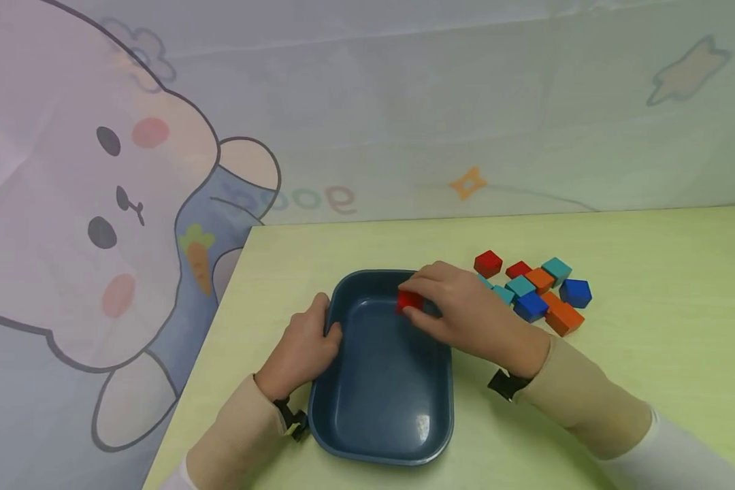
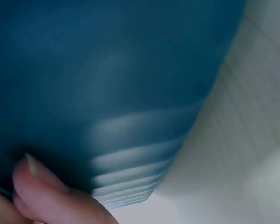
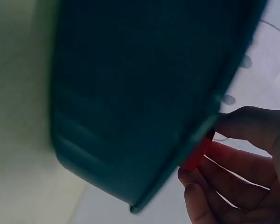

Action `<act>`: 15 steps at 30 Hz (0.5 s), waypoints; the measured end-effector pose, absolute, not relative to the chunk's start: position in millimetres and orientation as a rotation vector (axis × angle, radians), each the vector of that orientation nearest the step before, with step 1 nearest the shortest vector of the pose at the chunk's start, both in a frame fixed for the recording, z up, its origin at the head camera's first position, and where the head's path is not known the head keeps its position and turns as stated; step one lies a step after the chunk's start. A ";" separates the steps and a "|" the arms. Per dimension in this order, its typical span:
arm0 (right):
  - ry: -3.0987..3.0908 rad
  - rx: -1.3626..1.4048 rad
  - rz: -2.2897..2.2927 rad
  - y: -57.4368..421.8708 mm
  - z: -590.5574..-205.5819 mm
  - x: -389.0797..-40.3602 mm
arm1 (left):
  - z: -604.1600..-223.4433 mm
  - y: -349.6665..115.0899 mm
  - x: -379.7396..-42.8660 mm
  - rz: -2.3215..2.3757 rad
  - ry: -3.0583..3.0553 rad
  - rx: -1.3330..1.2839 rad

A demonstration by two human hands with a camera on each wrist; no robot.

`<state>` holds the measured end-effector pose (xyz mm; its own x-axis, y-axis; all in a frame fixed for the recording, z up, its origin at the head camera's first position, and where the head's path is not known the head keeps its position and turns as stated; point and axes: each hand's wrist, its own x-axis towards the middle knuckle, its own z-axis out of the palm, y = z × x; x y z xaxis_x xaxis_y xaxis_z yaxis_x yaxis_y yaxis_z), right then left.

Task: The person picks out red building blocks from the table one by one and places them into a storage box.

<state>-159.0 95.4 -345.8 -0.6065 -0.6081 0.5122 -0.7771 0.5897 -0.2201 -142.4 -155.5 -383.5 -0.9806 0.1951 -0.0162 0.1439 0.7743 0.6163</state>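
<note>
My left hand (image 1: 303, 347) grips the left rim of a dark blue rectangular tray (image 1: 382, 388), with the thumb over the edge. In the left wrist view the thumb (image 2: 53, 196) lies against the tray's side. Over the far right corner of the tray, my right hand (image 1: 465, 306) pinches a red block (image 1: 408, 301) between thumb and fingers. The right wrist view shows this red block (image 3: 196, 155) at the tray's rim, partly hidden behind it.
To the right of the tray lies a loose group of blocks: red (image 1: 488, 263), teal (image 1: 556, 269), blue (image 1: 576, 293) and orange (image 1: 565, 316). My right hand hides part of the group. Behind the pale green table (image 1: 661, 340) hangs a printed cloth (image 1: 404, 122).
</note>
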 end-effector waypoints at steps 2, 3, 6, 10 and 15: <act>-2.451 1.136 0.589 90.4 -351.7 -160.8 | -383.6 -155.6 -142.2 0.995 2.878 0.274; -2.460 1.142 0.578 88.2 -354.6 -161.8 | -383.5 -155.7 -142.0 0.997 2.876 0.275; -2.499 1.156 0.536 83.6 -362.5 -163.4 | -382.8 -156.0 -141.6 0.998 2.876 0.280; -2.543 1.149 0.499 81.7 -368.5 -164.1 | -381.4 -156.0 -141.7 0.992 2.884 0.286; -2.553 1.116 0.516 84.2 -370.3 -164.5 | -381.7 -156.1 -141.6 0.991 2.880 0.283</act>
<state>-164.5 84.2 -370.3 -0.6498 -0.6379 0.4133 -0.7483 0.6322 -0.2008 -141.6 -156.1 -381.7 -0.9795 0.2006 -0.0179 0.1471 0.7735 0.6165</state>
